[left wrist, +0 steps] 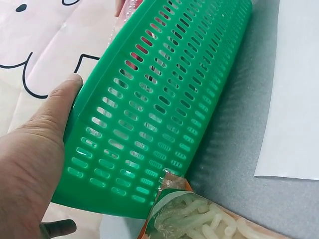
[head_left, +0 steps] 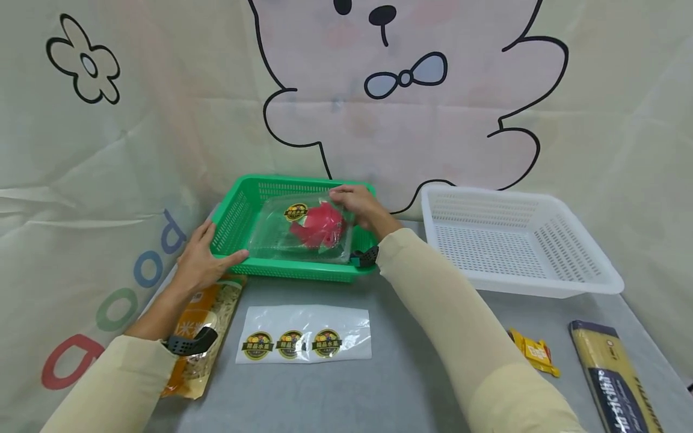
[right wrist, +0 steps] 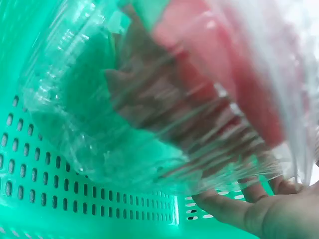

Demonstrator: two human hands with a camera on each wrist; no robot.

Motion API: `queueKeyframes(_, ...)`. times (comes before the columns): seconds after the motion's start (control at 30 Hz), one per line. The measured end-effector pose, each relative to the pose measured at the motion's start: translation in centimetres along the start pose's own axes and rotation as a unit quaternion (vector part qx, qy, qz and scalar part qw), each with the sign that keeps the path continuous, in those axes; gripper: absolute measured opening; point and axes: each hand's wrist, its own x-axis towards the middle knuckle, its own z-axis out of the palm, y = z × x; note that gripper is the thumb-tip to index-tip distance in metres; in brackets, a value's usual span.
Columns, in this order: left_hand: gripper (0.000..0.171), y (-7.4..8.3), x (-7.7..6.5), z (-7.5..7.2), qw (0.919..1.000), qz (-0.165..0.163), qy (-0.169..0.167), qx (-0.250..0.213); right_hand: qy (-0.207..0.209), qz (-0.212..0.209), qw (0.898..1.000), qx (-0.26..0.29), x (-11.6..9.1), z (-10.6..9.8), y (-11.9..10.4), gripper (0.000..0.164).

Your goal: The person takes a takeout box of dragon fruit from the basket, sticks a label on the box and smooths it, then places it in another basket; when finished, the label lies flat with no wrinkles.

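My right hand (head_left: 360, 207) grips the right end of a clear plastic box (head_left: 271, 237) tilted inside a green basket (head_left: 292, 270). Within the box lies a pink-red fruit (head_left: 320, 225) with green tips, like a dragon fruit; a round black-and-gold sticker (head_left: 296, 211) is on the lid. Blurred clear plastic and right-hand fingers (right wrist: 229, 206) fill the right wrist view. My left hand (head_left: 200, 261) rests at the basket's left near corner, thumb over the rim and fingers along the left side. In the left wrist view its thumb lies straight against the rim; the other fingers are hidden.
A white basket (head_left: 541, 285) stands at the right. In front lies a white sheet (head_left: 346, 337) with three round stickers. A noodle bag (head_left: 216, 337) is under the left forearm. A small yellow packet (head_left: 536, 353) and a long gold-and-black packet (head_left: 614, 373) lie at right.
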Motion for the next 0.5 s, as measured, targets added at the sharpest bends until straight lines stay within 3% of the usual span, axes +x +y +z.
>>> queueKeyframes(0.37,0.107,-0.06,-0.11,0.05,1.0,0.001,0.001,0.004,-0.05,0.027,0.998,0.004,0.48,0.6,0.48,0.037)
queueKeyframes(0.5,0.107,0.03,-0.05,-0.02,1.0,-0.002,0.002,0.002,-0.075,0.042,0.996,0.005,0.74,0.9,0.58,0.049)
